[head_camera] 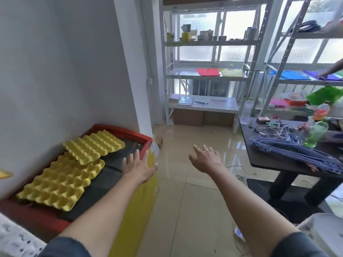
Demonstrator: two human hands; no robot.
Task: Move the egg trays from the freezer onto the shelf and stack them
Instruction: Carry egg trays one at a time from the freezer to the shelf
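Two yellow egg trays lie on the dark lid of a red-rimmed chest freezer (pixel 143 138) at the lower left. The far tray (pixel 93 145) overlaps the corner of the near, larger tray (pixel 59 182). My left hand (pixel 138 166) is stretched out flat over the freezer's right edge, fingers apart, holding nothing, a short way right of the trays. My right hand (pixel 206 159) hovers over the tiled floor, fingers spread and holding nothing. A white metal shelf unit (pixel 204 75) stands against the window at the back.
A dark table (pixel 278 162) at the right carries purple hangers (pixel 297 151), bottles and clutter. A second shelf rack (pixel 306 82) holds coloured sheets, with another person's hand on it. Cardboard boxes (pixel 202 117) sit under the white shelf. Tiled floor lies between freezer and shelves.
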